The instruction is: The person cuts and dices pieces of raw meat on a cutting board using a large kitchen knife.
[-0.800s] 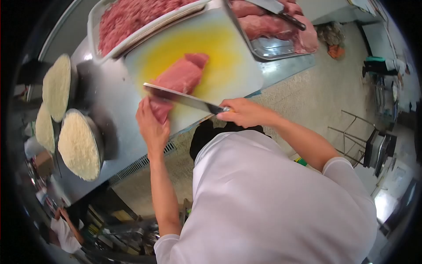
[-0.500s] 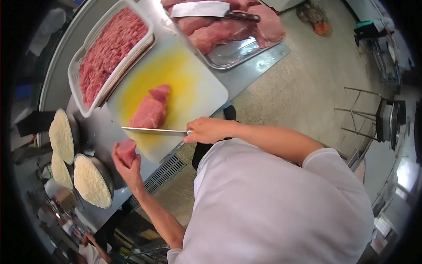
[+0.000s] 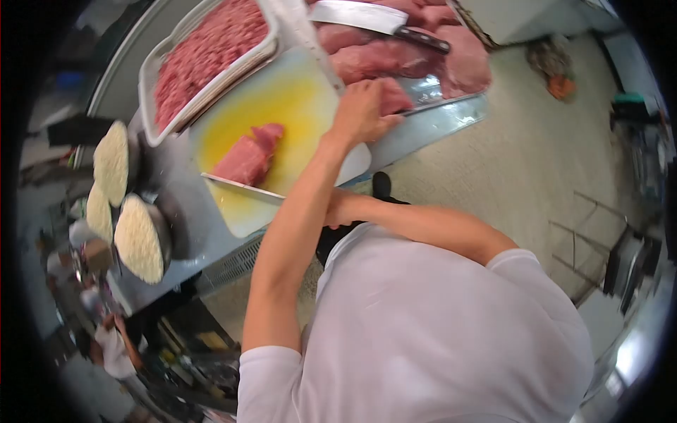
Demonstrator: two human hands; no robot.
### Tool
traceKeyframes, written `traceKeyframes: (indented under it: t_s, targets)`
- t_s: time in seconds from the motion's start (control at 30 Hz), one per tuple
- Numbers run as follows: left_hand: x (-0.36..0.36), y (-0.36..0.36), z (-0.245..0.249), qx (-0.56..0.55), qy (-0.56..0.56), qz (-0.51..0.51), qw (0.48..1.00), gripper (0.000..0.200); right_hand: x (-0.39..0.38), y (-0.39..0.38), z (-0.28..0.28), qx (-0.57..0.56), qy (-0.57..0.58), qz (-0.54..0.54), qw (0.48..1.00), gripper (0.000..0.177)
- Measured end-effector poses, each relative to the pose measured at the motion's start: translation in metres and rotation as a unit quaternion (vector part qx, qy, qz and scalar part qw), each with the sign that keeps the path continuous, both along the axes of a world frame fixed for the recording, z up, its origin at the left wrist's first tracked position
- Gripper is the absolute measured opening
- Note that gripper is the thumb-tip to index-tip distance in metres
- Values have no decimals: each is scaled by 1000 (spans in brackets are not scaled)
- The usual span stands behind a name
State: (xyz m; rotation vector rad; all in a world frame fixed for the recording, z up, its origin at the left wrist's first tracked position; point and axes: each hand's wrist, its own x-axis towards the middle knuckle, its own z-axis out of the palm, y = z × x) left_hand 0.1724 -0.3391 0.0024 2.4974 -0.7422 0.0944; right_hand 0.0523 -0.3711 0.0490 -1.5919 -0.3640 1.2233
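Note:
My left hand reaches across to the near edge of the metal tray, its fingers and thumb around a piece of raw meat. Beneath that forearm, my right hand grips a knife, whose handle is hidden by the arm. The blade lies along the near side of a partly cut chunk of meat on the yellow-stained white cutting board. Larger slabs of meat fill much of the tray, with a cleaver resting on top.
A white basket of ground meat stands beyond the board. At the left are several metal bowls holding pale crumbs. A stool stands on the floor at the right, and another person is at lower left.
My left hand has swung from the board's left end across to the tray, carrying the meat piece over my right wrist. The knife has stayed beside the chunk. The view has shifted.

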Motion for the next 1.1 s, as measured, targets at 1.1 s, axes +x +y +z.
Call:
traceKeyframes:
  t_s: [1.1]
  targets:
    - [-126, 240, -12, -248, 136, 418, 863, 82, 42, -92, -16, 9, -58, -262, 963, 54]
